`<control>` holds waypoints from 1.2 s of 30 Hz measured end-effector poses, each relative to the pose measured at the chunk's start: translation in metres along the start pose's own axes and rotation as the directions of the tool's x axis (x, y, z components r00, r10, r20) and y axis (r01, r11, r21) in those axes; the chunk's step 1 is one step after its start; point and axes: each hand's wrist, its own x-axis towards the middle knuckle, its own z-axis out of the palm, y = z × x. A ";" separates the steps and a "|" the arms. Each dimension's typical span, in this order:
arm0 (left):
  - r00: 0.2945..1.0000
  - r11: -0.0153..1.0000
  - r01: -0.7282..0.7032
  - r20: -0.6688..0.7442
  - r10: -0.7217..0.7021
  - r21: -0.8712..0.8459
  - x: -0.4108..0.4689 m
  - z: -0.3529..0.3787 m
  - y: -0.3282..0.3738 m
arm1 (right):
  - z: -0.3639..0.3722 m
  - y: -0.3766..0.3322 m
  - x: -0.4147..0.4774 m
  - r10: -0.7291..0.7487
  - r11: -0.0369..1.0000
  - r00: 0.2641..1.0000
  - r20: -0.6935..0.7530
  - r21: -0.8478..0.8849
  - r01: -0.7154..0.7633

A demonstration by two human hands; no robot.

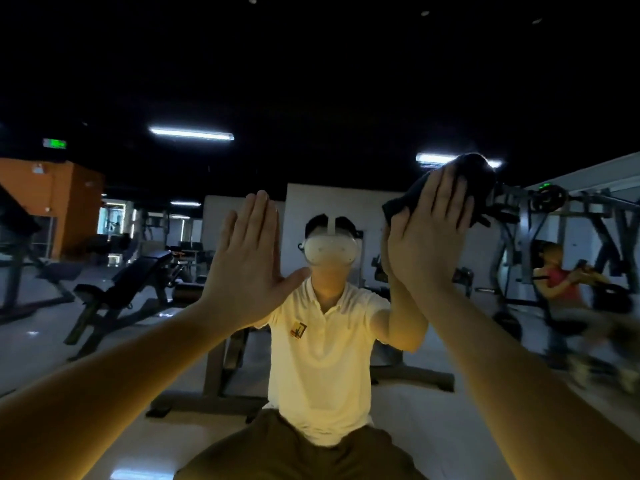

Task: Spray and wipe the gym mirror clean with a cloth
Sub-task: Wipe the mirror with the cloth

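The gym mirror [138,341] fills the view straight ahead and reflects the room and a person in a white shirt. My right hand [429,233] is raised at upper right, fingers straight, pressing a dark cloth [474,181] flat against the glass. The cloth bulges out above and to the right of my fingers. My left hand [247,258] is raised at centre left, palm forward with straight fingers and the thumb spread; whether it touches the glass I cannot tell. It holds nothing. No spray bottle is in view.
All else is reflection: a black incline bench [131,285] at left, a grey weight machine [554,216] at right with a person in a red top [561,282] beside it, an orange wall [52,202] at far left, and strip lights overhead.
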 end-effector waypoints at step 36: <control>1.000 0.997 -0.017 0.013 0.018 -0.078 0.037 -0.007 0.069 | -0.007 0.028 0.037 -0.050 0.999 0.999 -0.003 -0.009 0.050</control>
